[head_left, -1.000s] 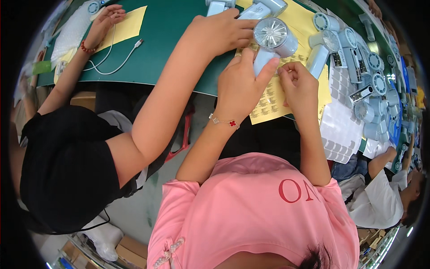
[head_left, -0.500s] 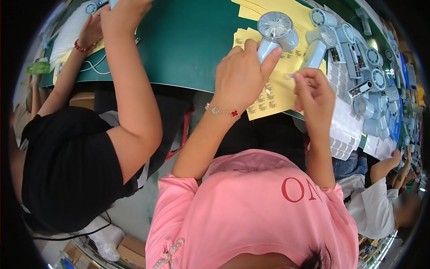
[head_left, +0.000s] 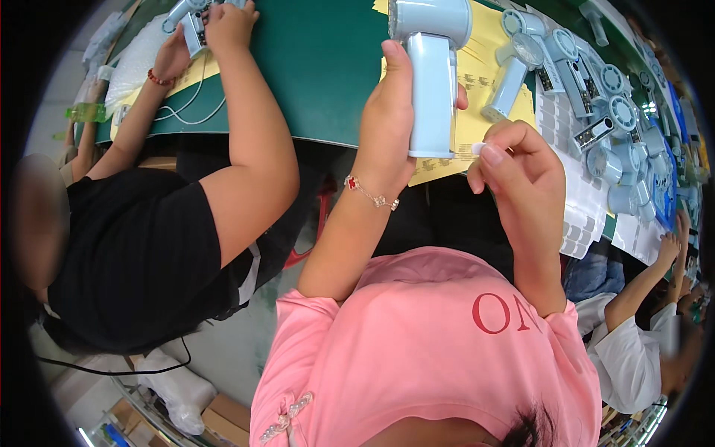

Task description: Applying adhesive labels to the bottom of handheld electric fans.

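Note:
A light-blue handheld fan [head_left: 433, 97] stands upright in my left hand [head_left: 387, 123], head up, its plain handle side facing me. The thumb lies along one edge of the handle, and fingertips show at the other. Close to the handle's lower end, my right hand [head_left: 527, 167] pinches a small white sticker [head_left: 478, 148] between thumb and finger, apart from the fan. Under both hands are yellow sheets [head_left: 439, 171] with small printed patches. Another light-blue fan [head_left: 505, 89] lies on these sheets, beyond my right hand.
Many more fans [head_left: 614, 119] are heaped at the right, beside sheets of grey labels [head_left: 581, 223]. On the left, a co-worker in black [head_left: 141, 253] handles a fan [head_left: 194, 33] at the green table [head_left: 320, 74]. A white cable [head_left: 195, 119] trails near that person's arms.
My left hand has turned the fan so its handle now hangs downward with the plain side toward me, nearer. The right hand keeps its pinch on the sticker, close by.

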Available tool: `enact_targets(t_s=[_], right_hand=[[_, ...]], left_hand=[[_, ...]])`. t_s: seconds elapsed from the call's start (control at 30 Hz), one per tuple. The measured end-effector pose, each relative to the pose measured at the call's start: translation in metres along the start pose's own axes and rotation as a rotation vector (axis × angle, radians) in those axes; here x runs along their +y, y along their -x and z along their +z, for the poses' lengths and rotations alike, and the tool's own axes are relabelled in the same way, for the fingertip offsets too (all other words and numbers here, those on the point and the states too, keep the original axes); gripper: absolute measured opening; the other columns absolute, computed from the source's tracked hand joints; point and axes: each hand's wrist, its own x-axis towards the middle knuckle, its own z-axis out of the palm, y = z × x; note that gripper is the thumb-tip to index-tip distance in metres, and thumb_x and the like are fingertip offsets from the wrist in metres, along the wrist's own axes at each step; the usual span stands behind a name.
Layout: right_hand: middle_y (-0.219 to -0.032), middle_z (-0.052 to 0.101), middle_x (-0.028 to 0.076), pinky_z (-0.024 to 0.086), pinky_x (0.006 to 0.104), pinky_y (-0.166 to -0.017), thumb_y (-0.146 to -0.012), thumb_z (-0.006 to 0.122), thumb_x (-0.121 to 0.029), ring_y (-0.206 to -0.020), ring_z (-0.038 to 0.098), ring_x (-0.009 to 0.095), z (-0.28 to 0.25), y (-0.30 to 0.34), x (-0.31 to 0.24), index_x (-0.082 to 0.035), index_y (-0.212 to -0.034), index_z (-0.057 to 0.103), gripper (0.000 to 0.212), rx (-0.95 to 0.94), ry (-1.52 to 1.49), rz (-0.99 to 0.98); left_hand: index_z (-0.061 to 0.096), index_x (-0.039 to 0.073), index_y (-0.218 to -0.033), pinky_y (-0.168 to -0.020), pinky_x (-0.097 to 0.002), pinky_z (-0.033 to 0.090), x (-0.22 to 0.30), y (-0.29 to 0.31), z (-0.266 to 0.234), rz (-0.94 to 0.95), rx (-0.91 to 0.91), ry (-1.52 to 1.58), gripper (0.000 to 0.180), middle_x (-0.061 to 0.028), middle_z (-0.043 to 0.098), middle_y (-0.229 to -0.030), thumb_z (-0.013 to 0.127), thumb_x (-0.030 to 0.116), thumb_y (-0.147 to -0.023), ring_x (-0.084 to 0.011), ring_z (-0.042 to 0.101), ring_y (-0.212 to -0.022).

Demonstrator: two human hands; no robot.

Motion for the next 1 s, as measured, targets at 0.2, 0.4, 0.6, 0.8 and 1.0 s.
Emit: enact_targets(t_s=[0.2,0.4,0.6,0.8,1.0], right_hand=[[-0.073,0.056,0.004,0.041,0.0204,-0.059,-0.081,0.060,-0.003,-0.063,0.053,0.010,0.003,0.002,0.000,0.001,-0.084,0.054,0.008,-0.032,-0.003,0.039],[-0.074,0.057,0.005,0.042,0.0207,-0.060,-0.082,0.060,-0.003,-0.063,0.054,0.010,0.005,0.005,-0.002,0.001,-0.084,0.053,0.008,-0.041,-0.028,0.048],[-0.074,0.057,0.006,0.043,0.0210,-0.061,-0.082,0.059,-0.003,-0.063,0.055,0.011,0.003,0.007,0.003,0.001,-0.084,0.053,0.008,-0.050,-0.033,0.005],[-0.076,0.058,0.007,0.044,0.0217,-0.061,-0.082,0.059,-0.004,-0.063,0.055,0.011,0.007,0.009,0.002,0.002,-0.084,0.053,0.009,-0.068,-0.069,0.008],[-0.076,0.058,0.007,0.045,0.0217,-0.061,-0.082,0.060,-0.003,-0.063,0.057,0.012,0.007,0.009,0.001,0.002,-0.085,0.053,0.009,-0.054,-0.030,0.017]], left_hand=[[0.050,0.003,-0.100,-0.063,-0.0244,0.046,-0.001,0.009,0.011,0.031,-0.025,-0.009,0.061,-0.0082,0.058,-0.072,0.027,0.058,-0.090,-0.0112,0.055,-0.067],[0.050,0.003,-0.100,-0.054,-0.0230,0.047,0.000,0.013,0.013,0.042,-0.054,0.001,0.062,-0.0084,0.058,-0.072,0.026,0.060,-0.089,-0.0107,0.055,-0.062],[0.050,0.003,-0.101,-0.052,-0.0223,0.046,-0.002,0.015,0.015,0.048,-0.043,0.030,0.063,-0.0085,0.059,-0.074,0.027,0.061,-0.088,-0.0099,0.055,-0.061],[0.050,0.003,-0.102,-0.050,-0.0218,0.046,0.001,0.019,0.013,0.052,-0.056,0.047,0.062,-0.0088,0.059,-0.074,0.026,0.060,-0.089,-0.0100,0.055,-0.060],[0.049,-0.001,-0.111,-0.058,-0.0219,0.043,0.005,0.024,0.018,0.047,-0.002,0.033,0.062,-0.0096,0.057,-0.075,0.018,0.050,-0.094,-0.0108,0.053,-0.065]])
